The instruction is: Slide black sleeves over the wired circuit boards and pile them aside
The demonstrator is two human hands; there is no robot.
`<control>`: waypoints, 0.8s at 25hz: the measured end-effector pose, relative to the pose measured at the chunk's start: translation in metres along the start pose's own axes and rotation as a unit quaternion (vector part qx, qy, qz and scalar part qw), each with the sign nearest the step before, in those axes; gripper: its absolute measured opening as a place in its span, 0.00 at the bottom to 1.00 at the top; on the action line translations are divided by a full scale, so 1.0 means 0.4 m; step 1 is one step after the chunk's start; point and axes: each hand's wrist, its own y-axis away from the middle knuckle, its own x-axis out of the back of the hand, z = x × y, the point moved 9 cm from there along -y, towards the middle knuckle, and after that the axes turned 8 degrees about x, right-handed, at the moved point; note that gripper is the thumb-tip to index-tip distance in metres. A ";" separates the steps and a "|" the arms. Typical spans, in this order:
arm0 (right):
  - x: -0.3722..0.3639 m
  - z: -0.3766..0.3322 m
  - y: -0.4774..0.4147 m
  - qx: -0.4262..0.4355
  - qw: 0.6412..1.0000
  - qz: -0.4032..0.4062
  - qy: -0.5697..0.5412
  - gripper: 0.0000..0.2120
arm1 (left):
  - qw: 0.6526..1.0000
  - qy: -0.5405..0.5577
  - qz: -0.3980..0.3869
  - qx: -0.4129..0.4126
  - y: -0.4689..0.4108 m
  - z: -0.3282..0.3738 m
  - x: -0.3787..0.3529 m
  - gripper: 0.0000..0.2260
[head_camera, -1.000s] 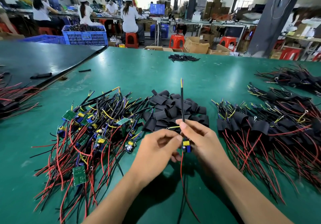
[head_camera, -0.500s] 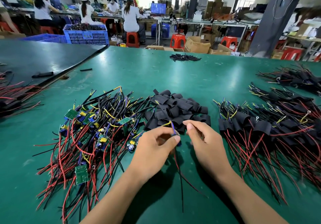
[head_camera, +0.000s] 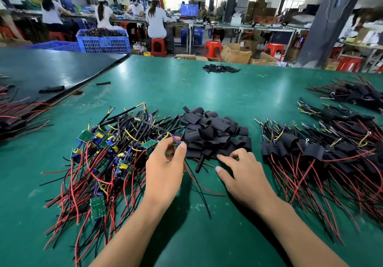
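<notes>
Green tabletop (head_camera: 207,92). On its right side: big pile of sleeved boards (head_camera: 323,152), red and black leads fanned toward the person. Left side: tangled pile of bare wired circuit boards (head_camera: 107,148). Between the two: heap of loose black sleeves (head_camera: 213,132). Right hand (head_camera: 246,177) relaxed, grasping nothing, fingertips at the heap's near edge. Left hand (head_camera: 163,171) pinches one wired board (head_camera: 176,141), mostly hidden by fingers; its leads (head_camera: 199,186) trail across the tabletop.

I am counting: left hand (head_camera: 163,173) and right hand (head_camera: 246,177), two; heap of bare circuit boards (head_camera: 107,152), one; heap of black sleeves (head_camera: 213,132), one.
</notes>
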 end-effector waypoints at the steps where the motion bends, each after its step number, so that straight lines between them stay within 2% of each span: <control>1: 0.005 -0.003 0.000 0.007 1.000 0.002 -0.001 0.19 | 1.000 -0.011 0.006 -0.008 -0.001 0.002 0.003 0.03; 6: 0.032 -0.038 0.002 0.071 0.996 0.041 -0.044 0.12 | 0.999 -0.033 0.015 -0.021 0.000 -0.001 0.001 0.02; 10: 0.000 -0.056 -0.003 0.105 0.993 0.003 -0.061 0.22 | 0.999 -0.046 0.010 -0.019 0.000 -0.007 -0.004 0.03; 12: -0.004 -0.053 -0.003 0.104 0.994 0.001 -0.045 0.22 | 0.998 -0.057 0.009 -0.018 0.002 -0.008 -0.006 0.03; 16: 0.027 -0.036 0.000 0.072 0.994 0.059 -0.054 0.24 | 0.998 -0.059 0.011 -0.015 0.003 -0.006 -0.005 0.03; 20: 0.009 -0.011 -0.002 0.028 0.996 0.043 -0.068 0.27 | 0.999 -0.030 0.025 -0.020 0.006 0.008 0.002 0.04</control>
